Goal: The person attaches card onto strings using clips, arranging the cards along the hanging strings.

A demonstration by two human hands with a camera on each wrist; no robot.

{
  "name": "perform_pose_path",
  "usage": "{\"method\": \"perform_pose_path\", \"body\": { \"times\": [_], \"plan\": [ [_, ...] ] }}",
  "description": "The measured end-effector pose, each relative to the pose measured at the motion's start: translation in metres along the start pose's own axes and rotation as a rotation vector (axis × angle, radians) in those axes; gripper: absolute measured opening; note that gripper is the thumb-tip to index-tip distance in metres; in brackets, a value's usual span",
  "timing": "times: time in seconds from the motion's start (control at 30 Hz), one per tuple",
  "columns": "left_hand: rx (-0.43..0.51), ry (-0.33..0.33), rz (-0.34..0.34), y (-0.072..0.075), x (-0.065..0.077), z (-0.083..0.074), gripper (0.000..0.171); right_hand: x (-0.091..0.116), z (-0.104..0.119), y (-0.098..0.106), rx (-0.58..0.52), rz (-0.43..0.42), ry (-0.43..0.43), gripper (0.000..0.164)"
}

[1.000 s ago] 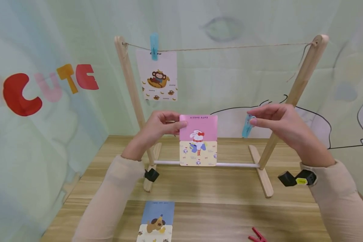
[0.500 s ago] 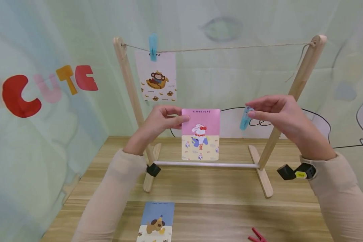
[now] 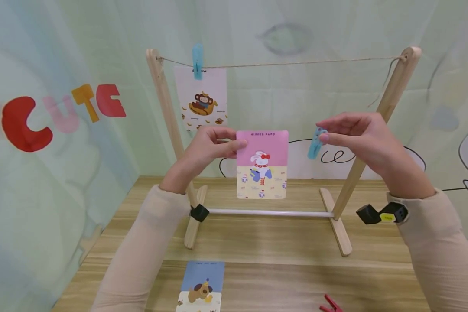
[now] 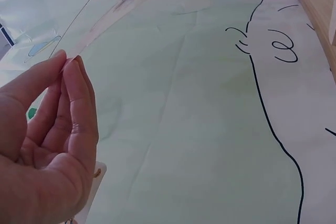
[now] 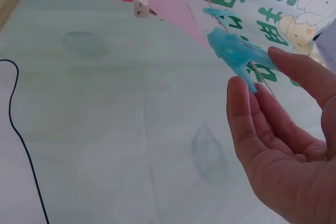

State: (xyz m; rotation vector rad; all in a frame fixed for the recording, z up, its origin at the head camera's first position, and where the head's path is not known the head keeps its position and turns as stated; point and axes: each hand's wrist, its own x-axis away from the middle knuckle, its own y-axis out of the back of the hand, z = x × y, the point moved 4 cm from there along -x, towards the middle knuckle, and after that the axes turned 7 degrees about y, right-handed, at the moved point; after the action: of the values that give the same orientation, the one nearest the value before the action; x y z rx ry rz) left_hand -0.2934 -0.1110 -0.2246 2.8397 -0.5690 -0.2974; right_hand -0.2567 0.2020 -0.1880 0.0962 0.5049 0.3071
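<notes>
My left hand [image 3: 212, 149] pinches the upper left edge of a pink and cream rabbit card [image 3: 262, 164], held upright below the string [image 3: 296, 63]. In the left wrist view that card [image 4: 131, 9] is seen nearly edge-on from the fingertips. To the right, my right hand [image 3: 359, 134] grips a light blue clothespin [image 3: 315, 143] between thumb and fingers, apart from the card. In the right wrist view the clothespin [image 5: 239, 51] has its handle ends between thumb and fingers. A monkey card [image 3: 201, 97] hangs at the string's left, held by another blue clothespin [image 3: 197, 61].
The string spans a wooden frame with a left post [image 3: 165, 104], a right post [image 3: 394, 95] and a white lower bar [image 3: 271, 212]. A dog card [image 3: 201, 284] and a red clothespin [image 3: 330, 304] lie on the wooden table [image 3: 273, 247]. A printed curtain stands behind.
Both hands have risen toward the string. The rabbit card has moved up and slightly right, and the blue clothespin has moved up and slightly left. The monkey card and table items stay put.
</notes>
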Motion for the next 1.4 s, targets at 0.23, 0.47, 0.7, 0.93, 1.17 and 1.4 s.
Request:
{"method": "perform_pose_path", "body": {
  "times": [0.23,0.47,0.7,0.93,1.17,1.4],
  "plan": [
    [0.001,-0.012,-0.014,0.003,-0.004,-0.007,0.027,-0.005,0.007,0.0,0.003,-0.008,0.014,0.023],
    [0.002,-0.03,-0.029,0.006,-0.007,-0.014,0.025,-0.013,0.015,0.001,0.089,-0.022,0.021,0.022],
    [0.003,-0.03,-0.038,0.006,-0.012,-0.021,0.024,-0.019,0.024,-0.002,0.197,-0.008,0.025,0.024],
    [0.019,-0.043,-0.042,0.005,-0.016,-0.027,0.024,-0.022,0.031,-0.006,0.257,0.02,0.02,0.029],
    [0.017,-0.059,-0.051,0.004,-0.022,-0.035,0.024,-0.027,0.036,-0.006,0.328,0.011,-0.007,0.031],
    [0.031,-0.038,-0.073,0.006,-0.028,-0.044,0.026,-0.035,0.043,-0.005,0.351,0.001,-0.032,0.036]
  ]
}}
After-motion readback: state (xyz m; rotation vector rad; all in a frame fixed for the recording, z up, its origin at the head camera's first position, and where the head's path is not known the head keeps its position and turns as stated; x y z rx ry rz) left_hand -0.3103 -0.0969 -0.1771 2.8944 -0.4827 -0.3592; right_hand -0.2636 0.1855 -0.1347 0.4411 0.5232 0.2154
